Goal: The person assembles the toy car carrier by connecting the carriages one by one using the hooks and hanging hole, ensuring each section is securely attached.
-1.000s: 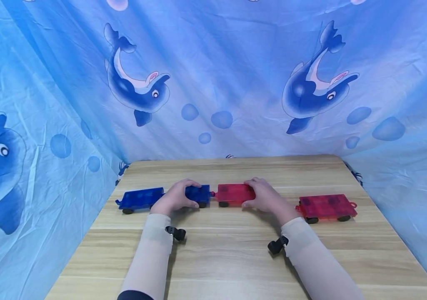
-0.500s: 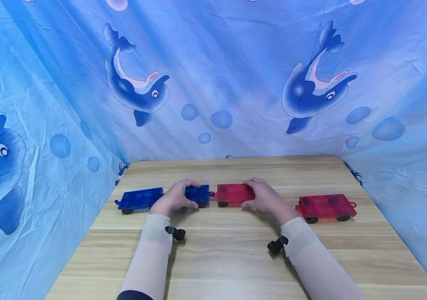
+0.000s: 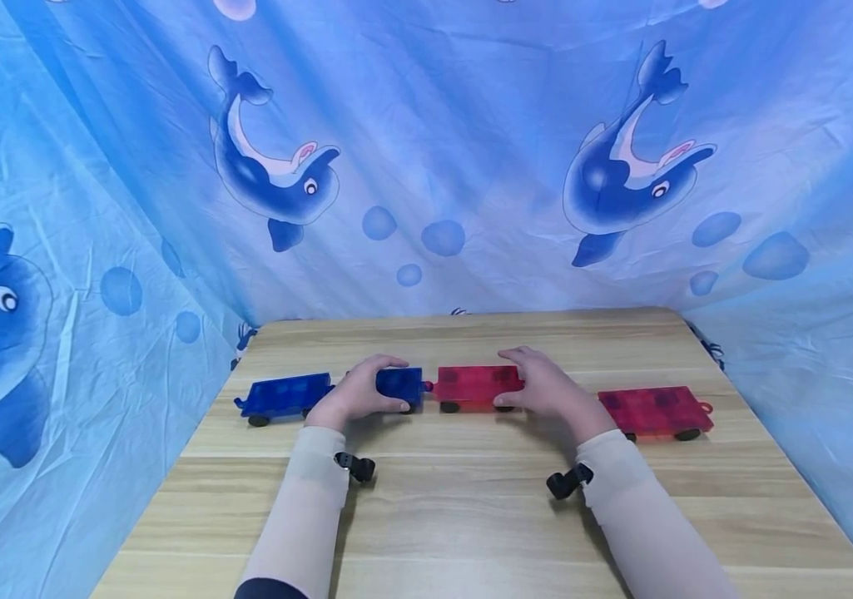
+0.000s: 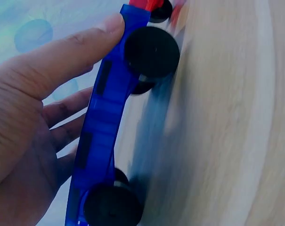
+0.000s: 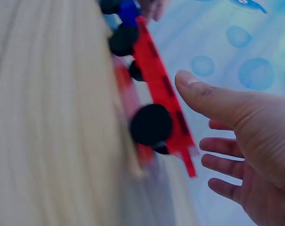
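In the head view my left hand (image 3: 357,391) holds a blue toy train car (image 3: 399,384) across its sides, thumb on the near side. The left wrist view shows that thumb at the car's edge. A red toy train car (image 3: 474,384) stands to its right, its red coupling meeting the blue car's end. My right hand (image 3: 546,388) is at the red car's right end, thumb and fingers spread. In the right wrist view its thumb is apart from the red car (image 5: 158,89). Another blue car (image 3: 287,395) stands behind my left wrist, its right end partly hidden.
A second red car (image 3: 657,410) stands on the right of the wooden table (image 3: 456,507), its left end partly hidden by my right forearm. A blue dolphin-print cloth (image 3: 426,166) hangs behind the table and along both sides.
My right hand has let go of the middle red car and moved slightly right, its fingers spreading. My left hand, the blue cars and the middle red car have shifted a little right.
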Available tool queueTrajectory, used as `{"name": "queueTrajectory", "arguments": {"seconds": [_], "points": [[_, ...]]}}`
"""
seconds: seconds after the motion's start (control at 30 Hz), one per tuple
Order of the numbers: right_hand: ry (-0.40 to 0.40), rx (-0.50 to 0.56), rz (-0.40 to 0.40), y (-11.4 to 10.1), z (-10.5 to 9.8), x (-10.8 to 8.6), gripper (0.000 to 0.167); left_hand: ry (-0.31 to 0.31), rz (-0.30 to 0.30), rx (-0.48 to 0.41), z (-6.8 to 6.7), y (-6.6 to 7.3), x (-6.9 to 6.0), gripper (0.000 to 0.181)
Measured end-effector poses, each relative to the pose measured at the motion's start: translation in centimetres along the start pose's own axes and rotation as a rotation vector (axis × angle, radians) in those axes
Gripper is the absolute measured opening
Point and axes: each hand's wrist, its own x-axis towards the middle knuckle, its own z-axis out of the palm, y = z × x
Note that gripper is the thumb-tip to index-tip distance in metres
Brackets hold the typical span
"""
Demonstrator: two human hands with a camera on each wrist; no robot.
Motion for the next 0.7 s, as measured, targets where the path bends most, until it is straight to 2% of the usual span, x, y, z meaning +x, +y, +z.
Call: {"name": "queueTrajectory", "arguments": {"seconds": [0.13,0.3,0.5,0.7], "points": [[0.001,-0.002,-0.005,1.2,-1.8,-1.2,0.095,-0.013,0.005,0.001,0.4,0.4,0.2,0.078],[-0.009,-0.019,0.009,3.6,-3.9,-3.2,0.095,0.015,0.007,-0.003,0.9,0.7,0.4,0.072],[-0.049,0.039,0.103,6.4,-6.4,-5.2,0.095,0.085,0.022,-0.028,1.3,1.1,0.5,0.063],[-0.103,0.099,0.177,9.0,-8.3,-6.9,0.100,0.100,0.035,-0.015,1.4,1.4,0.7,0.063]]}}
